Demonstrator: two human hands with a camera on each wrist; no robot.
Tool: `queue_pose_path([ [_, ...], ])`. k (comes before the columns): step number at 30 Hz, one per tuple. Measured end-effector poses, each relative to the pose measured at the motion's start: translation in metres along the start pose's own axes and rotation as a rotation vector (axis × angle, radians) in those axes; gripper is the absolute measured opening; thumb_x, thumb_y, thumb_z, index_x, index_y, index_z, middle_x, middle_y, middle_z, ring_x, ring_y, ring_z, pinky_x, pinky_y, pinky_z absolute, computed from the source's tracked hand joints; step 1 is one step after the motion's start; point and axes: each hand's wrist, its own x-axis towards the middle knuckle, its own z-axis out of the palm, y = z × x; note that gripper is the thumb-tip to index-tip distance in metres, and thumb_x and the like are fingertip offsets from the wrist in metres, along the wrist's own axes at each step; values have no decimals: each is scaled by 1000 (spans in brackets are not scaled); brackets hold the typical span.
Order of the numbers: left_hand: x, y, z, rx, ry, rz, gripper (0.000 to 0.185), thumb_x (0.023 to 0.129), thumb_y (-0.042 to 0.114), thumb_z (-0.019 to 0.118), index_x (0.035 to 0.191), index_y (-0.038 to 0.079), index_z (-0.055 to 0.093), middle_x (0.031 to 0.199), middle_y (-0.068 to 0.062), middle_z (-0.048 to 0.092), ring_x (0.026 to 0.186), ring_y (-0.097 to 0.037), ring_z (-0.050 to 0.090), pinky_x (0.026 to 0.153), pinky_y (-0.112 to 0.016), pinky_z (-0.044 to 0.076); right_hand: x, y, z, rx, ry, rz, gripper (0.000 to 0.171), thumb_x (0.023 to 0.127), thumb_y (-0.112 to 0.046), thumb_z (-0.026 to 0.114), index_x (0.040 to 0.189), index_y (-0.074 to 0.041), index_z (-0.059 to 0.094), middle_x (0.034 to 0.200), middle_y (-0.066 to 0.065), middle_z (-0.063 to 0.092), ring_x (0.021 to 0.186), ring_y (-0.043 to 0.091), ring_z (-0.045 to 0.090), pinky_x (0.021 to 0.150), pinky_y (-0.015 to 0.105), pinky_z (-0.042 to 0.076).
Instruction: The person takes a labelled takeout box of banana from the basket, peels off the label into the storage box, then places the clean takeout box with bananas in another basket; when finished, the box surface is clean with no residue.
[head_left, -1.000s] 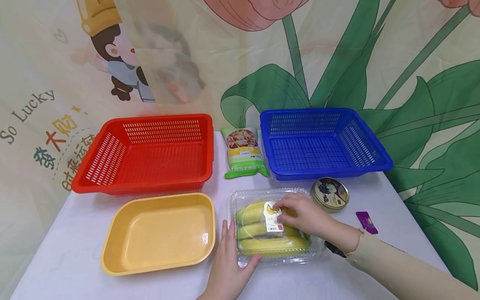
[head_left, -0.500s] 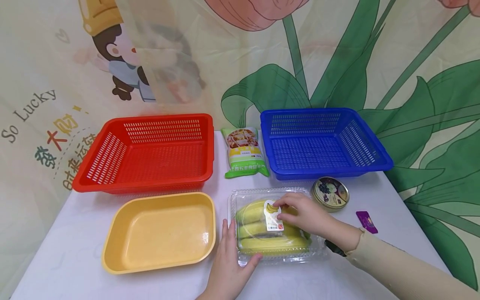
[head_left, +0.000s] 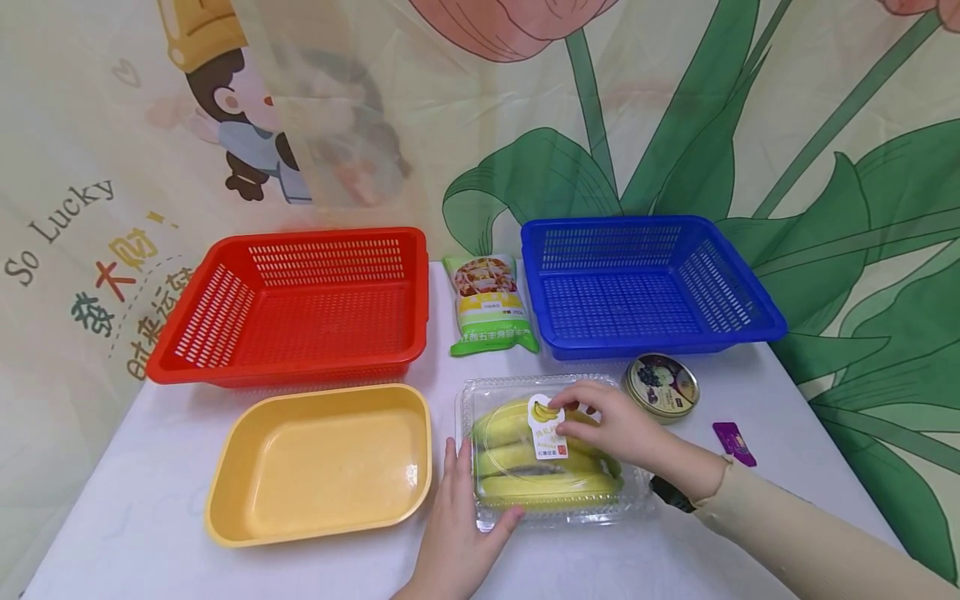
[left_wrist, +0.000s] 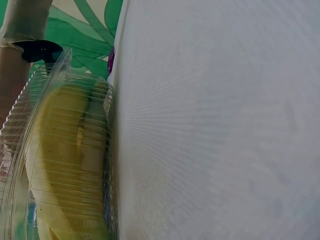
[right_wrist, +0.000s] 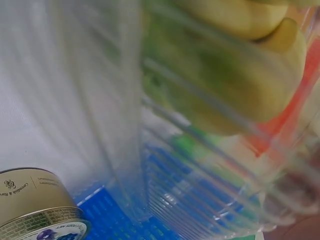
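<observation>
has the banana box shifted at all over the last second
No. In the head view, the banana box keeps its place against the yellow tub and blue basket, with no shift visible.

left hand (head_left: 459, 527) and right hand (head_left: 613, 423), two in all; red basket (head_left: 322, 329) and blue basket (head_left: 607, 304), also two; one yellow tub (head_left: 330, 467); one clear box (head_left: 585, 521); at least three bananas (head_left: 551, 485); one label (head_left: 550, 442); one round tin (head_left: 662, 386); one green bag (head_left: 491, 308); one purple packet (head_left: 734, 443)

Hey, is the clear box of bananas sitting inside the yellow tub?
No, the clear box sits on the white table, to the right of the yellow tub.
</observation>
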Motion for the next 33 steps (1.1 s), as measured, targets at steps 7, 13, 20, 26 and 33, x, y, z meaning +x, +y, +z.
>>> queue_pose_path([
  [7,-1,-3,2,-10,31,20,91,78,52,62,144,5,19,145,-28,22,130,-43,30,98,-56,34,-2,-7,-9,80,29,81,22,79,-15,69,101,-11,66,98,0,64,87,20,55,72,27,48],
  [13,-1,-4,3,-37,50,26,93,77,49,65,144,4,17,145,-28,22,131,-42,28,100,-56,32,-5,-17,-15,137,46,115,24,81,-20,68,103,-12,66,100,1,63,87,20,54,72,23,46],
  [20,1,-2,2,-68,33,14,93,76,47,67,143,4,19,145,-27,22,132,-41,27,101,-55,32,-11,-25,-21,155,78,117,23,82,-18,66,104,-11,65,103,3,64,84,10,52,71,22,47],
  [26,0,-2,2,-84,27,-8,93,75,46,68,143,5,19,146,-25,21,133,-39,25,102,-54,30,-16,-33,-20,217,96,89,22,82,-15,67,103,-10,65,104,4,63,83,8,53,71,21,48],
  [33,-1,0,1,-67,42,10,92,75,41,70,144,5,19,148,-21,20,136,-36,21,104,-54,27,-23,-43,-11,261,188,22,22,78,-9,69,100,-7,65,101,6,64,84,6,55,70,19,48],
])
